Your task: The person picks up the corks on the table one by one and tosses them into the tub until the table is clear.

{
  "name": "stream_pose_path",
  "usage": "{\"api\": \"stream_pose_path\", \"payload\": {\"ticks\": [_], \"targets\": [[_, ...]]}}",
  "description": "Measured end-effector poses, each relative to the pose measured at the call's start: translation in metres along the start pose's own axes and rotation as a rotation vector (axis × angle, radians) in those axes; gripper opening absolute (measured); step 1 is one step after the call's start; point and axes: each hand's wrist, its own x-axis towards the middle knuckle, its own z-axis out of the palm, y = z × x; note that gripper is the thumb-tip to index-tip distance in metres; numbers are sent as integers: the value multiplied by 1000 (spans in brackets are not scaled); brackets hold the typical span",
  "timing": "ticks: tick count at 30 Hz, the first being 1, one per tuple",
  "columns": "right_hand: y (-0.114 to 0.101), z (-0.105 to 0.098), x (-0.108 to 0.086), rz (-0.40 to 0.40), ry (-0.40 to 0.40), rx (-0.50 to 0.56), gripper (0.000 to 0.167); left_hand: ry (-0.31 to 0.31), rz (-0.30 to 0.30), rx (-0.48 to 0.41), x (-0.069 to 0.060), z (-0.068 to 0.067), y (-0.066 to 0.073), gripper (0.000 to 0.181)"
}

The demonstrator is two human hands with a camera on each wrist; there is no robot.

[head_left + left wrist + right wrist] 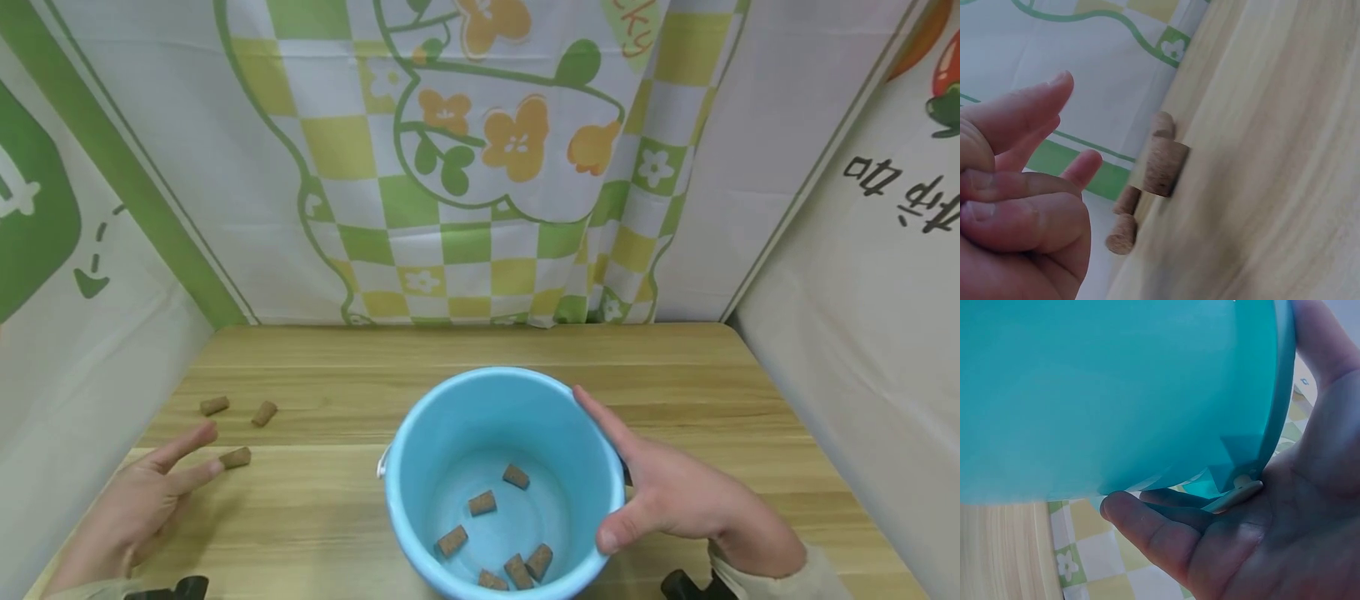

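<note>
A light-blue bucket (408, 533) stands on the table, with several brown corks (482, 502) lying on its bottom. My right hand (675, 492) grips the bucket's right side, its thumb at the rim; the right wrist view shows other fingers against the outer wall, beside the handle's attachment (1244, 482). On the left, my left hand (142, 500) reaches over the table with index finger and thumb stretched apart. Its other fingers are curled, holding nothing. A cork (236, 457) lies right by a fingertip; in the left wrist view this nearest cork (1166, 165) appears apart from the hand.
Two more corks, one farther left (214, 406) and one beside it (264, 413), lie beyond the left hand. A wooden table (322, 375) carries everything. A printed curtain (517, 275) hangs along its back edge, with white fabric walls at both sides.
</note>
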Motion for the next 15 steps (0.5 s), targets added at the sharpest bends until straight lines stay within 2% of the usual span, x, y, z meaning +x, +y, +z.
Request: {"api": "stream_pose_path", "payload": {"ticks": [3, 5, 9, 15], "targets": [[0, 0, 1, -4, -5, 2, 131, -22, -19, -28, 4, -1, -6, 84], [0, -1, 0, -9, -1, -19, 132, -37, -35, -78, 7, -3, -9, 85], [-1, -1, 0, -9, 1, -36, 133, -48, -44, -76, 11, -3, -16, 85], [-1, 0, 0, 2, -3, 6, 132, -52, -41, -47, 17, 3, -23, 85]]}}
